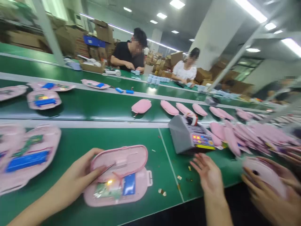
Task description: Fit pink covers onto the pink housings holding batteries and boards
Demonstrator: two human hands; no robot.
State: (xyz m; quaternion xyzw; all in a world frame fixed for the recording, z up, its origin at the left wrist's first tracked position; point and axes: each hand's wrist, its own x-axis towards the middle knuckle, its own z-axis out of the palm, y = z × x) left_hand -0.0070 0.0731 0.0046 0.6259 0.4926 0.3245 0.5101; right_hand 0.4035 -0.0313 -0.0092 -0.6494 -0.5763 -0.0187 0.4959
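My left hand pinches the edge of a pink plastic cover, its hollow inner side showing. Under and in front of this cover lies the matching pink case half. Inside that half are a blue battery, a green circuit board and a glowing yellow light. My right hand is open with its fingers apart and holds nothing visible. Its fingertips are just below a grey tape dispenser with a lit red display.
Open pink cases with boards and batteries lie at left. Closed pink cases line the green conveyor. At right, a co-worker's hands hold a pink case. Small scraps dot the bench. Other people sit across.
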